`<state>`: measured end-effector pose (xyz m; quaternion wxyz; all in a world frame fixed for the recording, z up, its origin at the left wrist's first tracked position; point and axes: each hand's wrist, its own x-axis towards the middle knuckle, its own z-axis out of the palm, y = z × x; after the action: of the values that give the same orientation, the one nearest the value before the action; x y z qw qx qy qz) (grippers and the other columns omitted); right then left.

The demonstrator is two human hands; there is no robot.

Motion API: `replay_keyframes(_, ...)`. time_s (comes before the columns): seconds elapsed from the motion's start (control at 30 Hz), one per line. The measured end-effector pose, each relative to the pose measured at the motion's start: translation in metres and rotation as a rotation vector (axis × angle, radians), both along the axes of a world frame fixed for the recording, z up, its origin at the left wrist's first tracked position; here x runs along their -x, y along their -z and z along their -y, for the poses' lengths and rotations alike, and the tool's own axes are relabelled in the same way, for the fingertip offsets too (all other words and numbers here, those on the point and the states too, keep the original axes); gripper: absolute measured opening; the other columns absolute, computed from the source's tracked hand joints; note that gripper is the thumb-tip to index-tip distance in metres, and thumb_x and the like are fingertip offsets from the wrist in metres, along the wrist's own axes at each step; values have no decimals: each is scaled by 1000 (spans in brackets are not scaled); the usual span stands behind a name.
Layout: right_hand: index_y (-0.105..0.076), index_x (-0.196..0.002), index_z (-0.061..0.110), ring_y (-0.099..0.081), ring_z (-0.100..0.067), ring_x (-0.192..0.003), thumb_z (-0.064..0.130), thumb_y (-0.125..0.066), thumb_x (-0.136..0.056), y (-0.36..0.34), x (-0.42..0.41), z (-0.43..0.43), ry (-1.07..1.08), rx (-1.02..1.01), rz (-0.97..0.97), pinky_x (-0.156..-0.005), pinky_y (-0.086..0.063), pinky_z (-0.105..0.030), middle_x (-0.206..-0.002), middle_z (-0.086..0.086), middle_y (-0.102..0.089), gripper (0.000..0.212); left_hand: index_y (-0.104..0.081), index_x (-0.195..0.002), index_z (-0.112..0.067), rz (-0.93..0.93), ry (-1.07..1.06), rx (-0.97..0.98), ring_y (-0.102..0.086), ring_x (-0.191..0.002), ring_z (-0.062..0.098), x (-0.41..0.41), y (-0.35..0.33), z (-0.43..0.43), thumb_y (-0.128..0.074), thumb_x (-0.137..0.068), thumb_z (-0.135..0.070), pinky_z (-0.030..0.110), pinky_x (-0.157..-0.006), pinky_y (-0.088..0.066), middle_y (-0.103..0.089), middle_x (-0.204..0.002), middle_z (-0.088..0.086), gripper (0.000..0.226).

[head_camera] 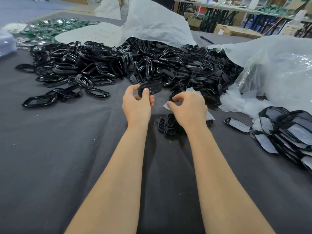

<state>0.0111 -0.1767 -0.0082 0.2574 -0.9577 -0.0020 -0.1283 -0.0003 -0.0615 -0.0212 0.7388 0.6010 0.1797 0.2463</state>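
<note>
Two bare forearms reach from the near edge over the tabletop (50, 149), which is covered in dark grey cloth. The left hand (137, 105) is raised just above the cloth at the middle of the scene. Its thumb and curled fingers grip a black shell (151, 87), an oval plastic piece held at the near edge of the big heap. Just to the right, the right hand (189, 109) has its fingers curled and pinches a clear pouch (192, 91). The thin film shows beyond the knuckles and beside the thumb. Something dark peeks out at the fingertips, but what it is cannot be told. The two hands are near each other and do not touch.

Under the right wrist lies a small cluster of black button pads (166, 125). Farther off, a wide heap of black frames (101, 65) spreads across the cloth from left to right, spilling from a white plastic sack (152, 22). A large clear bag (278, 65) slumps at the right, with loose empty pouches (236, 102) at its near side. Bagged pieces (290, 132) are stacked at the near right. Green circuit boards (55, 26) lie at the far left, and a dark pen (206, 39) rests at the far right of the cloth.
</note>
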Motion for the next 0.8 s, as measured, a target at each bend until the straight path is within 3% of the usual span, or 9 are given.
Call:
replay_keyframes(0.13, -65, -115, 26, -49, -26, -116, 41, -63, -87, 1, -7, -16, -51, 152, -129, -91, -35, -37, -119, -1, -61, 32, -51, -99, -21, -5, 16, -22, -59, -53, 2, 0, 2, 0, -54, -96, -9, 23, -63, -53, -63, -66, 0, 13)
replay_keyframes(0.27, -67, -105, 19, -56, -23, -106, 27, -56, -94, 2, -10, -14, -61, 122, -71, -85, -38, -33, -110, -2, -66, 17, -51, -101, -22, -19, 22, -36, -61, -57, 3, 1, 3, 1, -55, -96, -10, 21, -63, -53, -64, -70, 1, 13)
replay_keyframes(0.4, -62, -99, 8, -53, -17, -86, 16, -48, -96, 0, -10, -1, -32, -187, 64, -68, -32, -20, -91, 0, -61, 17, -51, -100, -23, -17, 32, -37, -61, -56, 2, 0, 3, 2, -55, -96, -10, 21, -62, -53, -62, -69, 0, 14)
replay_keyframes(0.47, -58, -99, 9, -52, -16, -85, 12, -46, -96, -4, -11, 7, 52, -452, 114, -71, -35, -18, -88, 3, -56, 13, -51, -100, -22, -18, 37, -45, -61, -55, 1, 0, 3, 3, -55, -96, -10, 20, -62, -53, -61, -67, -1, 13)
replay_keyframes(0.53, -55, -103, 10, -56, -19, -87, 4, -47, -93, -6, -9, 11, 69, -838, 16, -75, -51, -28, -87, 2, -55, 14, -51, -101, -21, -17, 41, -55, -60, -53, 0, 0, 3, 3, -55, -96, -10, 20, -61, -53, -59, -66, -1, 13)
replay_keyframes(0.6, -54, -108, 11, -58, -18, -85, -3, -48, -92, -4, -6, 14, -29, -1152, -118, -66, -57, -24, -87, -2, -56, 23, -51, -102, -21, -15, 45, -62, -60, -53, 0, 0, 4, 3, -55, -96, -10, 19, -61, -53, -60, -67, 0, 13)
replay_keyframes(0.73, -61, -105, 11, -61, -19, -94, -6, -52, -92, 0, -5, 18, -133, -1212, -176, -71, -55, -23, -102, -12, -61, 24, -51, -101, -22, -16, 44, -69, -61, -53, -1, -1, 4, 3, -55, -96, -10, 19, -61, -53, -58, -67, 0, 13)
replay_keyframes(0.8, -62, -103, 8, -63, -18, -90, -5, -54, -91, -1, -5, 18, -112, -1214, -154, -71, -55, -23, -96, -10, -64, 19, -51, -104, -20, -20, 46, -76, -60, -53, -1, -1, 4, 4, -55, -96, -10, 18, -61, -53, -59, -70, 2, 13)
